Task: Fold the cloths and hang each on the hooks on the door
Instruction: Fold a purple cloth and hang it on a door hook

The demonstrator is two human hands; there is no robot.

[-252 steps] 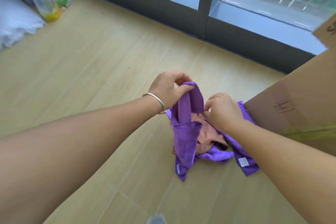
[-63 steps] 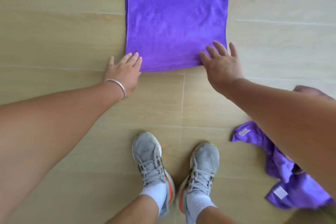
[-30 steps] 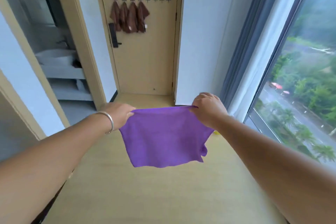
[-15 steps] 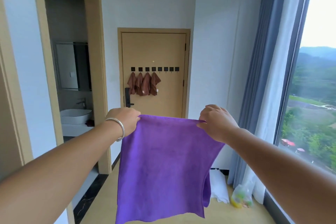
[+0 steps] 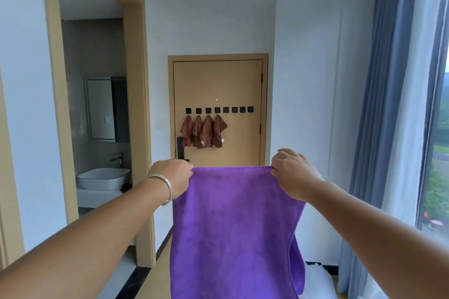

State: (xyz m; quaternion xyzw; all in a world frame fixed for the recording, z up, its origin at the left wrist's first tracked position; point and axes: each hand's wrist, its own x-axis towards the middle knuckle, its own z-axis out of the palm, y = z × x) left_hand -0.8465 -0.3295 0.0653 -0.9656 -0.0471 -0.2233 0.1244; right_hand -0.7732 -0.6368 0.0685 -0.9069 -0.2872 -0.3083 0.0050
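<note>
A folded purple cloth [image 5: 233,230] hangs in front of me, stretched between both hands. My left hand [image 5: 173,178], with a silver bangle on the wrist, pinches its top left corner. My right hand [image 5: 292,172] pinches its top right corner. Straight ahead stands the wooden door [image 5: 240,85] with a row of black hooks [image 5: 220,110]. Several brown cloths [image 5: 203,131] hang from the leftmost hooks; the hooks to their right are bare. The door is some distance beyond the cloth.
An open doorway [image 5: 136,94] on the left leads to a bathroom with a white basin [image 5: 104,178]. Blue curtains [image 5: 388,128] and a tall window [image 5: 439,153] run along the right. A white bag [image 5: 318,281] lies on the floor at lower right.
The purple cloth was lifted off the floor and is held up by its top corners. My view has risen and the door looks closer than half a second ago.
</note>
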